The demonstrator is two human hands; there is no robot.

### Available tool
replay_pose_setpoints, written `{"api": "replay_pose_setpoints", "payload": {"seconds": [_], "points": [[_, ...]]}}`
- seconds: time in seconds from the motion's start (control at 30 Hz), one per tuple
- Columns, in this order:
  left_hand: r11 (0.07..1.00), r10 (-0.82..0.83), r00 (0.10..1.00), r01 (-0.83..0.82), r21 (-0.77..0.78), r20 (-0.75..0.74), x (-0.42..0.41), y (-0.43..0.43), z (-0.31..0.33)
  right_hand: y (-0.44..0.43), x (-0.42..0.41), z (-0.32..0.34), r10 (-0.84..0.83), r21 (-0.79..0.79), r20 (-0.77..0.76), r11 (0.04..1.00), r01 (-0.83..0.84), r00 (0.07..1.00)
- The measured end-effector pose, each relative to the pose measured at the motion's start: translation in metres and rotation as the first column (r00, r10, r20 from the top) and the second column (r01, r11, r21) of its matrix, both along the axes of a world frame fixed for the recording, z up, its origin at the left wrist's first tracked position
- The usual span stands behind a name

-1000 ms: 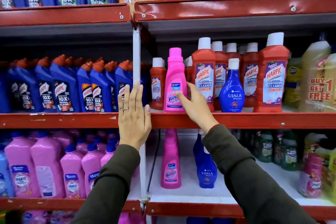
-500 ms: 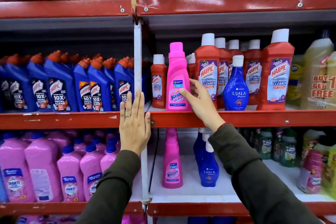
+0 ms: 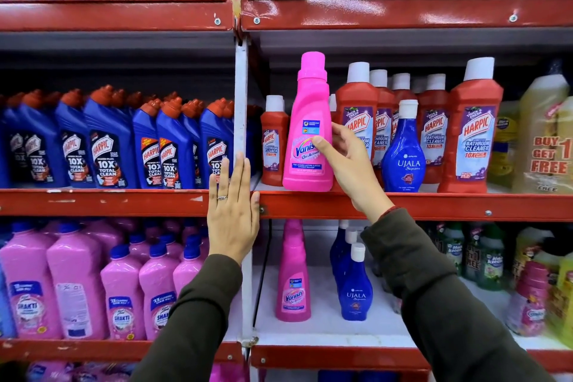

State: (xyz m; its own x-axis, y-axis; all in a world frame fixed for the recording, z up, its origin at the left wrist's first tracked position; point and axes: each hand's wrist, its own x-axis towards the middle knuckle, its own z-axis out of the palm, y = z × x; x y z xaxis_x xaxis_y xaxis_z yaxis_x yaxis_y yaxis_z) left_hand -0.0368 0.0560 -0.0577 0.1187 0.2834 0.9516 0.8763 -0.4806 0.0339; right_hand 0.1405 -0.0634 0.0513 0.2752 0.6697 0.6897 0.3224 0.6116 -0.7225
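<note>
Since half a second ago the right hand (image 3: 350, 170) has slid its thumb round onto the front label, and the left hand has stayed put.

Nearest, two dark olive sleeves reach up from the bottom edge. The left hand (image 3: 232, 214) lies flat with straight fingers, a ring on one, against the white metal upright post (image 3: 241, 96) and the red metal shelf edge (image 3: 434, 206), its grip wide and holding nothing. The right hand's grip holds the tall pink plastic Vanish bottle (image 3: 307, 96) – thumb on the label, fingers behind its right side. That bottle stands about upright at the front of the middle shelf, just right of the post. A blue Ujala bottle with a white cap (image 3: 403, 158) stands just right of the hand. Behind are red Harpic bottles with white caps (image 3: 474, 139). Left of the post are blue Harpic bottles with red caps (image 3: 108, 146).
</note>
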Motion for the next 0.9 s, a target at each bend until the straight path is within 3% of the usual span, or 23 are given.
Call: {"api": "replay_pose_setpoints", "payload": {"seconds": [0.43, 0.6, 0.9], "points": [[0.999, -0.037, 0.998, 0.036, 0.02, 0.048, -0.003, -0.012, -0.01, -0.032, -0.017, -0.074, 0.069, -0.016, -0.069, 0.997, -0.07, 0.995], [0.993, -0.116, 0.99, 0.114, 0.026, 0.08, -0.007, -0.023, -0.064, -0.039, -0.016, -0.141, 0.072, -0.059, -0.07, 0.995, -0.076, 0.995], [0.984, -0.067, 0.998, 0.067, -0.163, 0.004, -0.002, -0.03, -0.188, -0.028, -0.01, -0.24, 0.052, -0.245, -0.063, 0.967, -0.066, 0.997]]}}
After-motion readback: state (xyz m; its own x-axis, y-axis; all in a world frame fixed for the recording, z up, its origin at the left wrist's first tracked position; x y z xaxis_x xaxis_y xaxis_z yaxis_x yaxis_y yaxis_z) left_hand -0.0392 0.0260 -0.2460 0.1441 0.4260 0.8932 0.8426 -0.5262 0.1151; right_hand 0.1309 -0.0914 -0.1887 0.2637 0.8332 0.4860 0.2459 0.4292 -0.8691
